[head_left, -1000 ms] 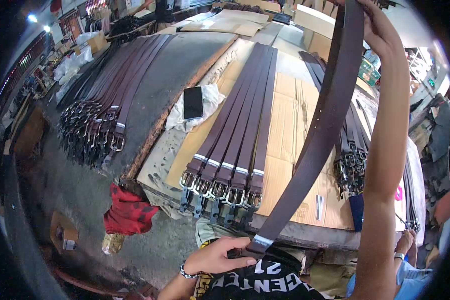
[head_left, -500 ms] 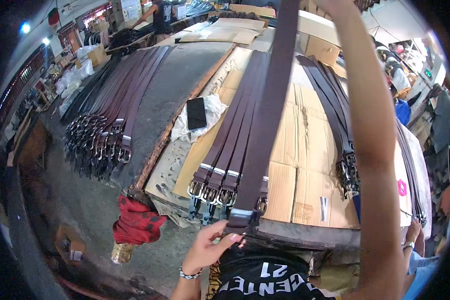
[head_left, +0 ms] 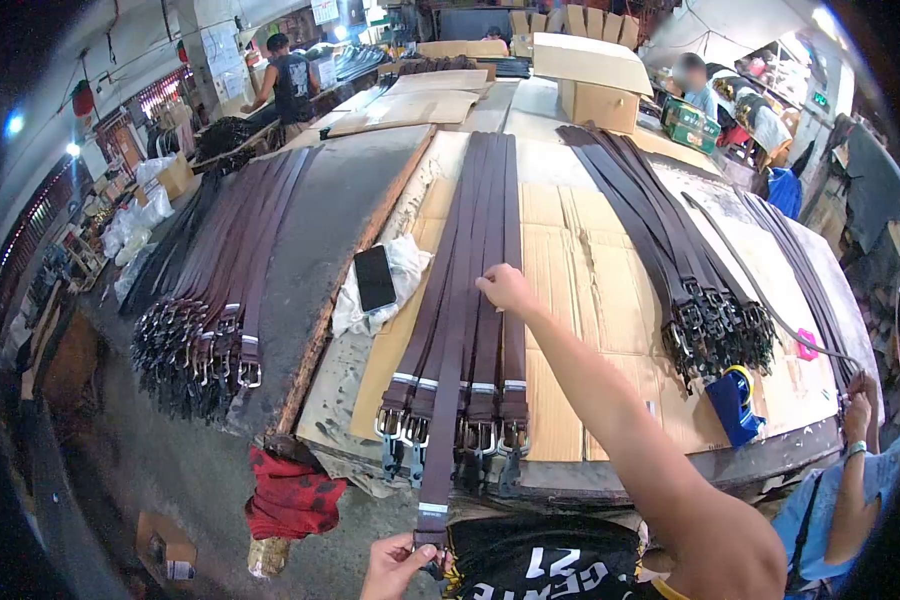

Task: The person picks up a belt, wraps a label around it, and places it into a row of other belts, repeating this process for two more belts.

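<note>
Two hands work along one long, flat, dark brown belt (head_left: 446, 400), which lies over a row of other dark brown belts (head_left: 485, 350) and hangs past the near edge of the wide, stained grey worktable (head_left: 335, 415). At 6 o'clock, the left hand (head_left: 395, 570) pinches the buckle end between thumb and fingers, close to the person's black shirt with white letters (head_left: 540, 565). This hold seems meant to keep the strap long and straight. Near the middle of the view, a little toward 2 o'clock, the right hand (head_left: 505, 288) has its fingers curled in and touches the belts from above. I cannot tell if it is pinching the strap or only resting on it.

In the row, the shiny silver buckles (head_left: 487, 440) all point to 6 o'clock and the straps run up toward 12 o'clock, perhaps so they are easy to see and count. Flat tan cardboard (head_left: 570, 350) lies under part of the row, maybe to keep the straps clean.

Toward 9 o'clock, a black phone (head_left: 375, 278) rests on a crumpled white plastic bag (head_left: 410, 258), perhaps to keep it off the dirty top. A big bunch of brown and black belts (head_left: 260, 270) lies further out that way. At 3 o'clock is another dark bunch of buckled belts (head_left: 670, 240), and toward 4 o'clock, a blue tape holder (head_left: 735, 408). Past it, a co-worker's hand (head_left: 858, 400) is at the table's edge.
</note>
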Demonstrator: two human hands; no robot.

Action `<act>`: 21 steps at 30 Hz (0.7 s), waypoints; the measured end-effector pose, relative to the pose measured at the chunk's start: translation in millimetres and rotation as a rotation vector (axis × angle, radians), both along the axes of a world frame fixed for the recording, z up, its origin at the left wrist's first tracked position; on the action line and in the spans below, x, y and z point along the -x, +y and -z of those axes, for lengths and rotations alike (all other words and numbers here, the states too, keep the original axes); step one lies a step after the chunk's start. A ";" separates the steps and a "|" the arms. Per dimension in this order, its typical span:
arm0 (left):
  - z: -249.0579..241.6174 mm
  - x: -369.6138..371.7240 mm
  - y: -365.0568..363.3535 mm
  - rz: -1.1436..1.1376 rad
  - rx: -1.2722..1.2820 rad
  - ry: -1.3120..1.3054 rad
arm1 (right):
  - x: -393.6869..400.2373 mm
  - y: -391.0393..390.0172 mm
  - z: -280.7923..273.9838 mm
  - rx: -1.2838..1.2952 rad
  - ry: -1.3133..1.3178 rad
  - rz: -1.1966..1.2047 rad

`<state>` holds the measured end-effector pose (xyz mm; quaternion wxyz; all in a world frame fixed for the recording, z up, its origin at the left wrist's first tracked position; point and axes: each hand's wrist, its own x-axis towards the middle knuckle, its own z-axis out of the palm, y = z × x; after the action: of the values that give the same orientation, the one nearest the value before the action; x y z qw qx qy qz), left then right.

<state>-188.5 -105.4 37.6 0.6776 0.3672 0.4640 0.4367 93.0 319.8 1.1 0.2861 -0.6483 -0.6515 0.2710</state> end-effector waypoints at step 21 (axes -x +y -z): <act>9.3 -27.6 227.5 -0.122 -0.147 0.215 | -102.1 -247.1 43.0 -0.279 0.254 0.327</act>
<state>-161.0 122.2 28.3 0.5675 0.4313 0.5222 0.4682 195.1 72.7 -41.9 0.4923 -0.6602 -0.5278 0.2079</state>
